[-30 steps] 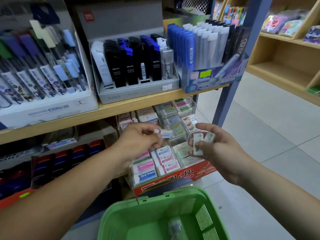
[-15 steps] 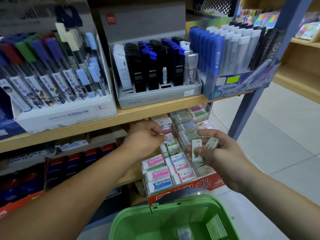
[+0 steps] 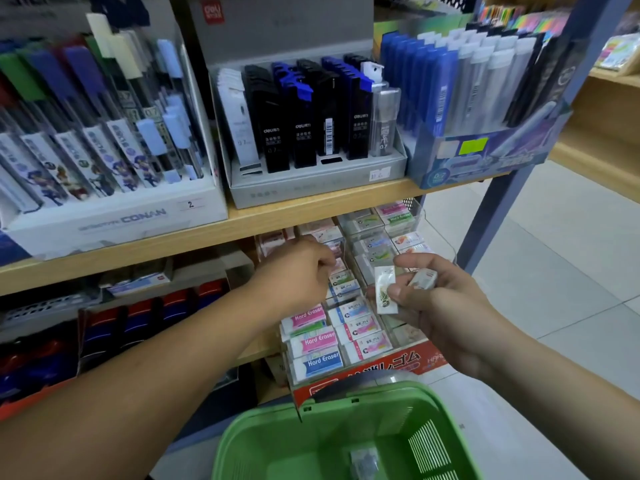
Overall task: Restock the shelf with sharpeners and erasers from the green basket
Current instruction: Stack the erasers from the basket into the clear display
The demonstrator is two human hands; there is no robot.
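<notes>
The left hand (image 3: 298, 271) reaches under the shelf (image 3: 242, 226) into the eraser display (image 3: 346, 327), fingers curled shut; whether its grip encloses an eraser cannot be told. The right hand (image 3: 446, 306), just right of the display, pinches a wrapped eraser (image 3: 385, 289) and a second small piece (image 3: 423, 279). That loose two-item hold may slip, dropping one to the floor. The green basket (image 3: 311, 434) below the display has one packet (image 3: 363, 462) left.
</notes>
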